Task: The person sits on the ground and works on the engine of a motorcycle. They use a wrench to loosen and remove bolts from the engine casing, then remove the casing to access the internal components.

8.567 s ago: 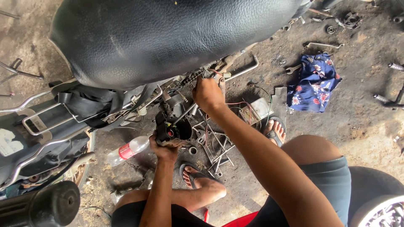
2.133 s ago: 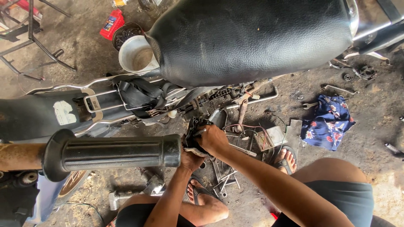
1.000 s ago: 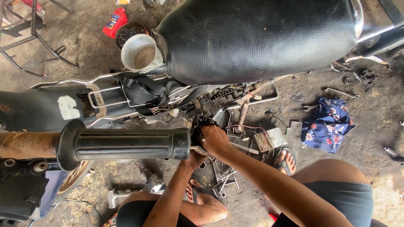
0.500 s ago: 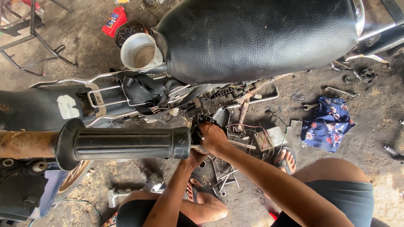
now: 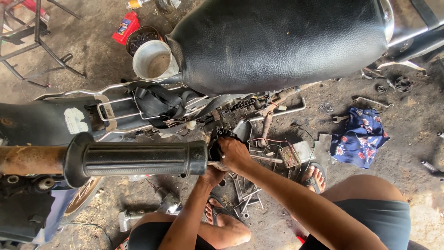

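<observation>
I am gripping a dark engine part (image 5: 221, 139) with my right hand (image 5: 235, 155), fingers curled over it, just below the black seat (image 5: 277, 41); my left hand (image 5: 212, 175) is underneath, its fingers hidden behind the handlebar grip (image 5: 138, 159)

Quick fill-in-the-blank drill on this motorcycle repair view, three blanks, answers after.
1. The black rubber handlebar grip sits on a ____ metal bar.
2. Both the right hand and left hand work on a dark part below the black leather ____.
3. The blue floral cloth lies on the ____.

Missing words: rusty; seat; ground
</observation>
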